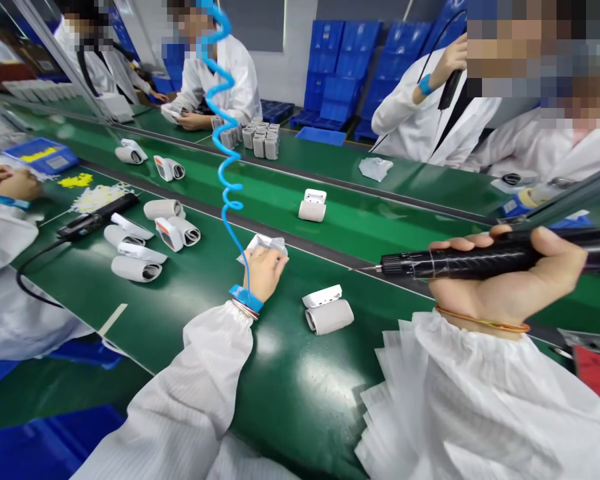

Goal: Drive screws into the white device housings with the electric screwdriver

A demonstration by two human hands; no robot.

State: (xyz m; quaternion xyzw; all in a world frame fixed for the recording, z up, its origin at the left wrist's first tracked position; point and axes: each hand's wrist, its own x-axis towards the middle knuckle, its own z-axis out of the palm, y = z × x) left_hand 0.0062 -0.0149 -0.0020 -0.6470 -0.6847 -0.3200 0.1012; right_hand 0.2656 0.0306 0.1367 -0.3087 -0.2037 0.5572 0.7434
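My right hand (505, 273) is wrapped around a black electric screwdriver (460, 261), its thin bit pointing left above the bench. My left hand (265, 272), with a blue wrist strap (245, 298) and coiled cord, reaches to a small white tray (261, 241) lined with crumpled clear plastic. Its fingers are bent together and dip into the tray; whatever they pinch is hidden. Between my hands lies a white blood pressure monitor (323, 296) with its rolled grey cuff (330, 317). Another white monitor with a cuff (313, 205) rests on the green conveyor belt.
Several monitors with cuffs (137, 268) sit at left, near another black screwdriver (97, 217), white and yellow small parts (100, 199) and a blue bin (43, 157). The coiled blue cord (223, 87) hangs ahead of me. Co-workers in white coats (230, 73) are across the belt and at left.
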